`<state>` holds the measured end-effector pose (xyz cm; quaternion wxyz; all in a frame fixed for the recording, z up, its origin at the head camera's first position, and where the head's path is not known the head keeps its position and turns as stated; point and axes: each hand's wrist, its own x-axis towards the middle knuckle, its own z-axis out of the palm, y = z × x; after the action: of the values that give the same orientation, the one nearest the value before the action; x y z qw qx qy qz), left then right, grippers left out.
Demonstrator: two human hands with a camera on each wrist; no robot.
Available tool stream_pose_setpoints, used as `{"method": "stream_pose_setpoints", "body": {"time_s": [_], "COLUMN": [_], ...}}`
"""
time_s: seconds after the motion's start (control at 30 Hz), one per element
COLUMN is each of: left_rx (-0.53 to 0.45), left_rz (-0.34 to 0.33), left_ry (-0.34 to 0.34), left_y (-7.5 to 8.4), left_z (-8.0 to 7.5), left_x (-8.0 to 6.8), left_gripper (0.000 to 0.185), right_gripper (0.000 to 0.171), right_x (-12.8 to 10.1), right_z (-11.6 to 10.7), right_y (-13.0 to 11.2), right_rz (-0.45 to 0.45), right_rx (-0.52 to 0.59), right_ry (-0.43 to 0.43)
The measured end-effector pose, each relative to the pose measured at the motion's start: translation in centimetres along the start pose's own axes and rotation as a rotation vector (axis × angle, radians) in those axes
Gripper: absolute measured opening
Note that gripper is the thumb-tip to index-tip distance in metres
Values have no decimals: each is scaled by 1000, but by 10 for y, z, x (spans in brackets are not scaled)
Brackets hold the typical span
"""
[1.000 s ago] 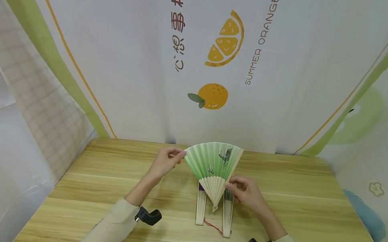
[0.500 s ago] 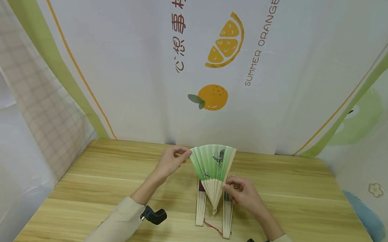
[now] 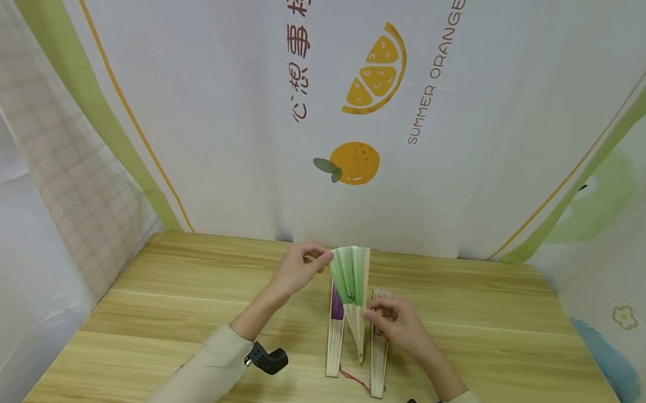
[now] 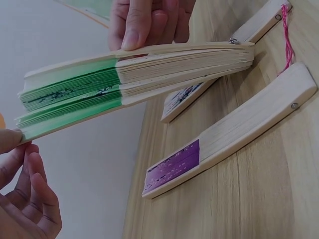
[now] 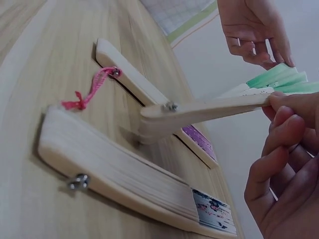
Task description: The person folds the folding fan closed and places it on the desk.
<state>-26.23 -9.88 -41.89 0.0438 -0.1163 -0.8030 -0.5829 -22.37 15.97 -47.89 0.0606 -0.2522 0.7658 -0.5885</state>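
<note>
A green folding fan [image 3: 351,279] with pale ribs is held up over the table, nearly folded, its pivot end pointing down toward me. My left hand [image 3: 304,270] pinches the upper left corner of its leaf between thumb and finger. My right hand [image 3: 399,322] pinches the outer rib on the right side, about midway along. In the left wrist view the fan's green pleats [image 4: 70,94] lie stacked close, with a small gap between two bundles. Beneath it lie two folded fans: a purple one [image 4: 174,169] on the left and one with a dark floral pattern [image 5: 214,211] on the right.
The wooden table [image 3: 175,324] reaches back to a white curtain [image 3: 218,115] printed with oranges. A red tassel cord [image 3: 354,378] lies between the lower ends of the two folded fans. A black camera mount sits on each wrist.
The green fan has gone from widely spread to almost folded. My left hand has moved right, bringing its edge toward the right hand, which has shifted slightly left.
</note>
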Motion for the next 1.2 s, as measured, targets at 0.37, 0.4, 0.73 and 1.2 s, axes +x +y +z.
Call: {"method": "stream_pose_setpoints", "body": {"time_s": [0.37,0.4,0.73,1.2], "left_rx": [2,-3,-41,-84], "left_rz": [7,12,1,-25], "left_ry": [-6,-5,-42,-53], "left_y": [6,7,8,3], "left_z": [10,11,13,22], "left_x": [2,3,-2,-11], "left_gripper": [22,21,10,12], "right_gripper": [10,11,14,20], "right_x": [1,2,0,1], "right_z": [4,4,0,3], "right_y": [-4,-4,-8,-9], "right_rz": [-11,-9,-3,-1], "right_rx": [0,-4,29,152], "right_ry": [-35,-33,21,141]}}
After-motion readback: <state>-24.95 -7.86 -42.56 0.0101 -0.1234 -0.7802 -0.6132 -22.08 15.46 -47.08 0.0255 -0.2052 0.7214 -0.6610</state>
